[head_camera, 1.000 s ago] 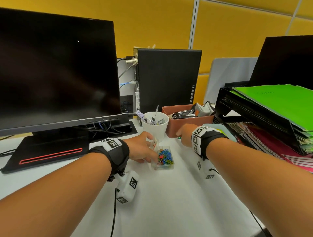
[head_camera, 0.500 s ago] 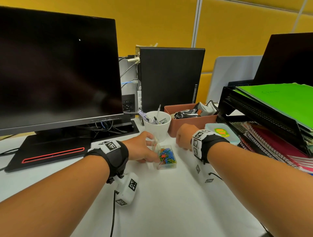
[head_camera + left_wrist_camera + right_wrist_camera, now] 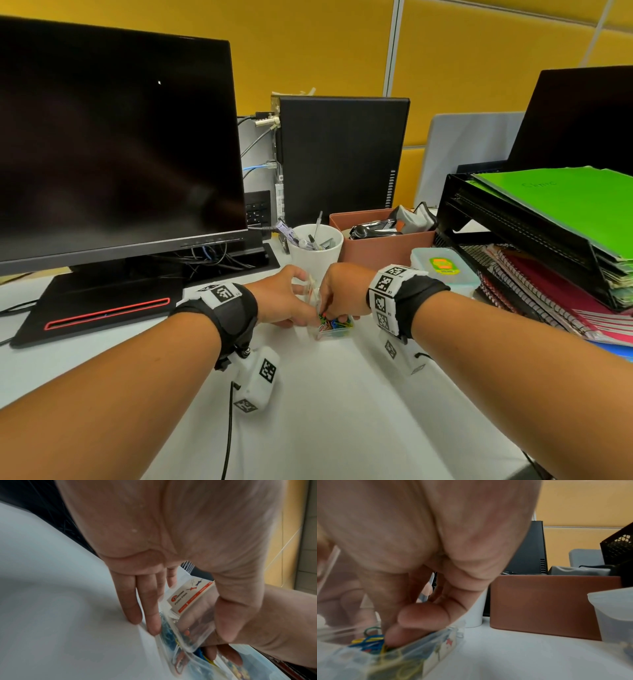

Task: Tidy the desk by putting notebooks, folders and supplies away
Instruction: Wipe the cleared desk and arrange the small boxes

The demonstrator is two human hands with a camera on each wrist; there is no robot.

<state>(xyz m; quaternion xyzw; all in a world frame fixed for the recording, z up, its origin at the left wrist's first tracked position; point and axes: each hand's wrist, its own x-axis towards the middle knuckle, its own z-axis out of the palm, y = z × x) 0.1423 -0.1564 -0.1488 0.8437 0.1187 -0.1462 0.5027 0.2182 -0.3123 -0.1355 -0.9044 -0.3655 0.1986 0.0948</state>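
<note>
**— What have you got there, and where does it sit?**

The clear paper-clip box [image 3: 334, 327], low in the middle of the head view, on the white counter [image 3: 342, 411] just in front of the white pen cup [image 3: 317, 251]. My left hand [image 3: 286, 301] holds its hinged lid [image 3: 190, 616] tipped up, thumb curled on one side and fingers nearly straight on the other. My right hand [image 3: 342, 294] has its fingertips [image 3: 397, 641] curled down among the coloured clips [image 3: 368, 642]; whether they pinch one, I cannot tell.

**— How will it handle?**

Light and stiff, I judge, but thin plastic: slick, easily cracked, and ready to spill while the lid stands open. I would shut the lid first, then take it by the two long sides.

**— Any writing?**

A red-and-white label [image 3: 192, 596] on the lid shows drawn push pins and words that look like "PUSH PINS"; the brand is blurred. The green folder [image 3: 565, 205] at right carries faint, unreadable handwriting.
</note>
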